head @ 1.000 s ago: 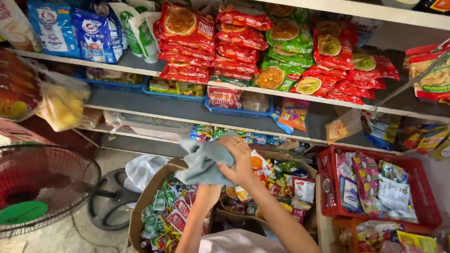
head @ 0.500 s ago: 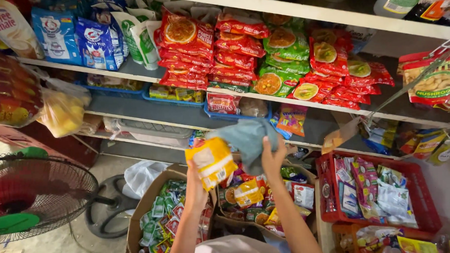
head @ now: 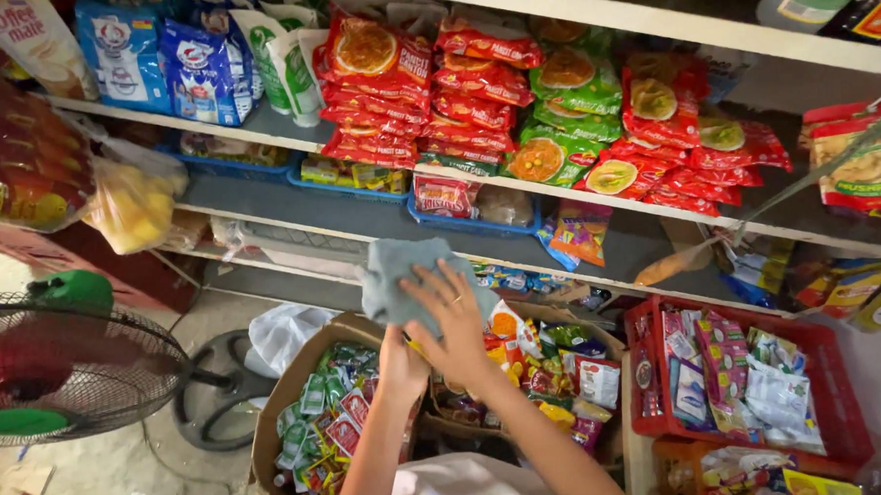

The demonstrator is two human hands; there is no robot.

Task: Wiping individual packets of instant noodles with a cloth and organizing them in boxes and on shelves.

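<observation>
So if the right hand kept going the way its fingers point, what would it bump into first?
The right hand lies flat on a grey-blue cloth, fingers pointing up-left. Past the cloth, it would probably meet the grey shelf edge first, though depth is hard to judge.

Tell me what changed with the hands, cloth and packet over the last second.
The right hand brought the grey cloth back down over the yellow packet, which the left hand had lifted half a second ago; the packet is now hidden. The shelves, red basket and fan stayed put.
</observation>
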